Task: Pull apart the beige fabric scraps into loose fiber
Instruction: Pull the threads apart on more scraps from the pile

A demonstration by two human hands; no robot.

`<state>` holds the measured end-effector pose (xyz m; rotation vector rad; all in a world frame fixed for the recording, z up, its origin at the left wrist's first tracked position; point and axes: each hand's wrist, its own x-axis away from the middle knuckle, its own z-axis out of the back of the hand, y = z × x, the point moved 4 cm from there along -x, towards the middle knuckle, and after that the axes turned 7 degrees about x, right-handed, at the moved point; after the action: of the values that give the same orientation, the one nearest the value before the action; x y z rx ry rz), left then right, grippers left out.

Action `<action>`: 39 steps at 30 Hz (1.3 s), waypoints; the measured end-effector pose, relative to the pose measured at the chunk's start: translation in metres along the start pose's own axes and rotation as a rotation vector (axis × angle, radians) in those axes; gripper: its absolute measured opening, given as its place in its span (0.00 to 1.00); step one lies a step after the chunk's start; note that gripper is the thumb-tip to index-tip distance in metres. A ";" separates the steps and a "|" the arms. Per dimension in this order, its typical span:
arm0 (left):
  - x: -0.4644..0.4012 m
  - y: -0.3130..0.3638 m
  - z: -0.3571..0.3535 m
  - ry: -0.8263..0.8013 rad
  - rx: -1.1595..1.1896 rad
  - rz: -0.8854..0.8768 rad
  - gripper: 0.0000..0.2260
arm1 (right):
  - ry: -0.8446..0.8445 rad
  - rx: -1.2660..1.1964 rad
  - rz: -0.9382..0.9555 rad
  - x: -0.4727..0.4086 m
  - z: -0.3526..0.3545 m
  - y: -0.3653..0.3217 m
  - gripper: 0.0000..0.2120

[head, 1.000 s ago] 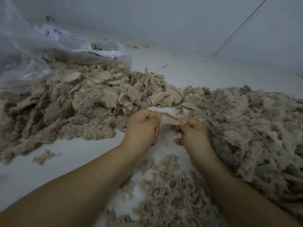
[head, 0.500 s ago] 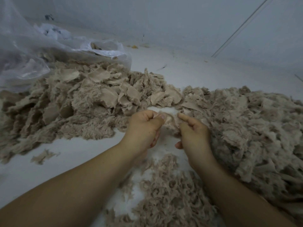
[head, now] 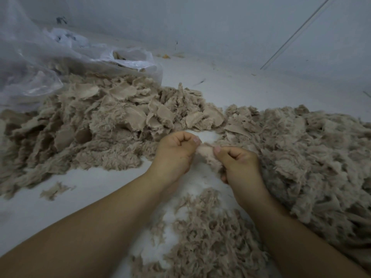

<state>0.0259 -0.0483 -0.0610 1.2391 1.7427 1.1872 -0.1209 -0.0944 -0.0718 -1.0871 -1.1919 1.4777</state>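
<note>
A pale floor [head: 100, 197] under a grey wall carries a clear plastic bag [head: 60, 63], a heap of beige fabric scraps [head: 104, 121] on the left, a bulkier torn pile [head: 301, 149] on the right and loose fiber [head: 204, 233] between the forearms. The person's left hand [head: 174, 155] and right hand [head: 239, 165] each pinch one scrap [head: 206, 152] held just above the floor (thumbs on top, other fingers curled under). The step looks like mid-tear; next the hands must draw apart to shred it. Against a second earlier, the hands sit closer together and the scrap is bunched rather than stretched
</note>
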 end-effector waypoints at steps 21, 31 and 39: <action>0.009 -0.006 -0.015 -0.150 -0.334 0.224 0.14 | -0.003 -0.128 -0.042 0.001 0.002 0.003 0.12; 0.015 0.003 -0.008 -0.632 -0.236 0.390 0.05 | 0.074 -0.133 -0.050 -0.002 0.007 0.007 0.14; 0.015 0.019 -0.006 -0.691 -0.320 0.217 0.04 | 0.086 -0.089 -0.025 -0.003 0.007 0.009 0.13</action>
<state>0.0222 -0.0332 -0.0414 1.4359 0.8984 0.9431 -0.1288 -0.0992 -0.0798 -1.1798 -1.2162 1.3559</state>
